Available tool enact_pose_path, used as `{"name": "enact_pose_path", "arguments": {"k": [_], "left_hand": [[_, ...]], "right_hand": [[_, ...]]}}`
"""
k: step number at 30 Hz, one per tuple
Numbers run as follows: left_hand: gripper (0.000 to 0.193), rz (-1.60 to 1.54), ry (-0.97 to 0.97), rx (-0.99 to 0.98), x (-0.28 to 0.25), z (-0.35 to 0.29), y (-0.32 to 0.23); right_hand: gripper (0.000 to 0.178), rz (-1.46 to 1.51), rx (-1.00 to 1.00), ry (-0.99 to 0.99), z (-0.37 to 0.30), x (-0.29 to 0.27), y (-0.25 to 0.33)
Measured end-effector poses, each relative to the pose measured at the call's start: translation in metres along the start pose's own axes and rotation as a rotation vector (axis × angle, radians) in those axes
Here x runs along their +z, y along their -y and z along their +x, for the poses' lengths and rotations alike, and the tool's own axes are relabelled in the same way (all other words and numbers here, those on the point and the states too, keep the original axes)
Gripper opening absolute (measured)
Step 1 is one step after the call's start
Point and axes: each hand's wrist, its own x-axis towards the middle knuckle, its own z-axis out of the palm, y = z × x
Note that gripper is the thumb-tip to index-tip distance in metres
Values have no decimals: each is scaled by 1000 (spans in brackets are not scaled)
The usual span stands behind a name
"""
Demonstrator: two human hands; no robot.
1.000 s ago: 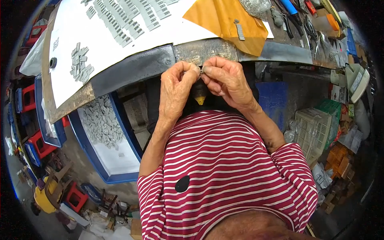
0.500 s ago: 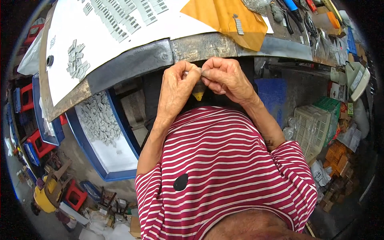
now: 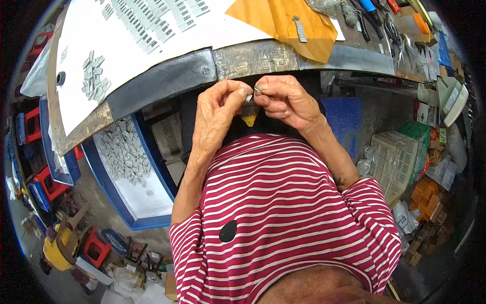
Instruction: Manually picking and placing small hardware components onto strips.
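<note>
Both hands meet just below the front edge of the workbench, close together but apart. Between thumb and forefinger, my left hand pinches a small flat grey piece. My right hand is closed in a pinch on another tiny grey piece, mostly covered by the fingertips. White paper on the bench bears rows of similar grey pieces with dark marks, plus a loose heap of grey pieces at its left. More of them fill part of a blue tray at my lower left.
An orange-brown envelope lies on the bench with a short grey strip on it. Pliers and other tools crowd the right end. Red stools stand on the floor at left; a pale plastic crate is at right.
My hands have drawn slightly apart from where their fingertips met. The small grey piece in my left fingers now shows, and a bit of another shows at my right fingertips.
</note>
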Motion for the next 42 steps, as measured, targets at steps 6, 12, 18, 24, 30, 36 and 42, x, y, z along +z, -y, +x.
{"name": "enact_pose_path", "arguments": {"k": [6,12,18,24,30,36,42], "left_hand": [[15,23,18,36,-6,-5,4],[19,-55,-5,39,-5,-6,-3],[22,-140,-9,49,-6,-5,1],[21,-101,-44,83,-5,-6,1],[20,-74,-56,91,-5,-6,0],[18,-4,-36,112,-3,-6,3],[16,168,-71,198,0,-5,5]], "right_hand": [[11,-102,-49,-49,0,6,-2],[12,-279,-137,-104,-1,15,-1],[15,-397,-194,-141,-1,20,0],[15,-486,-213,-177,-3,23,1],[15,-500,-230,-182,-6,21,3],[14,-660,-200,-195,-4,17,1],[15,-675,-180,-186,-1,8,0]]}}
